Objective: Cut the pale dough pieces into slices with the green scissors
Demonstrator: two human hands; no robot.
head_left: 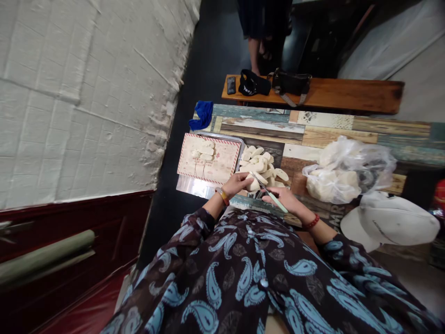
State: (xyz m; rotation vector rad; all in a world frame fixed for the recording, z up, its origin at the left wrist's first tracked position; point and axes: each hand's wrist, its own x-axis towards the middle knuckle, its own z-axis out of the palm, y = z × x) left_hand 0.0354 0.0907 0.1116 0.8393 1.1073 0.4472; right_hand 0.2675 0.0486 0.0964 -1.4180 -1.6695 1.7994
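My left hand (239,184) pinches a pale oblong slice (254,184) of food above the near edge of the table. In my right hand (284,198) is a small knife (276,201) with a light green handle, its blade against or just beside that slice. Right behind my hands lies a heap of similar pale slices (259,162). A few more pale pieces (206,151) rest on a pink board or sheet (225,160) with a striped border, left of the heap. It lies over a metal tray (187,183). What food this is I cannot tell.
Clear plastic bags (351,169) with pale contents and a white cap (392,220) are on the right of the patchwork table (333,136). A blue cloth (202,115) hangs at the far left corner. Behind stands a bench (344,93) with bags and a phone; a person's legs (254,51) are beyond.
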